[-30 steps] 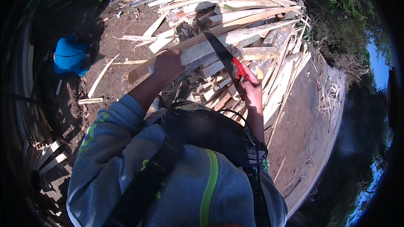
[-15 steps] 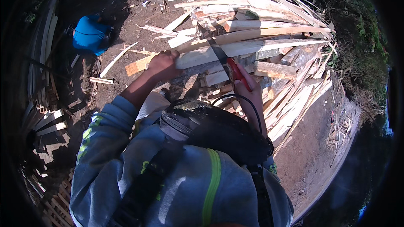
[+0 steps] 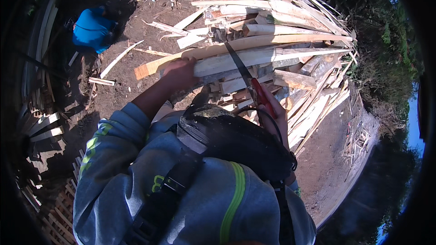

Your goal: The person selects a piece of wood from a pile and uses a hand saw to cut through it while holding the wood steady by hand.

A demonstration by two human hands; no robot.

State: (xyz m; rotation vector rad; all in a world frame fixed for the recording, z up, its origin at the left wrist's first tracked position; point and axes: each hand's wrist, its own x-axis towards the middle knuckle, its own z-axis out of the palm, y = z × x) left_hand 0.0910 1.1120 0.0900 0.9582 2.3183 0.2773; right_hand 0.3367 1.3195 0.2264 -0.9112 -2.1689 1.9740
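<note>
My right hand (image 3: 279, 110) is closed round the red handle of a handsaw (image 3: 239, 62). Its dark, narrow blade slants away to the far left and crosses a pale plank (image 3: 222, 66). My left hand (image 3: 180, 72) grips that plank near its left end, fingers curled over it. Just beyond lies a longer, curved plank (image 3: 281, 39), its orange-tinted left end sticking out past my left hand. The teeth of the blade and any cut in the wood are too small to make out.
A large pile of split boards (image 3: 254, 7) spreads beyond and to the right. A person in blue (image 3: 93, 29) bends down at the far left. Stacked slats (image 3: 59, 218) lie at the lower left, and a black bag (image 3: 231, 134) hangs at my front.
The handsaw and my right hand have drawn back slightly toward me. My left hand keeps its hold on the plank. The whole view has shifted a little.
</note>
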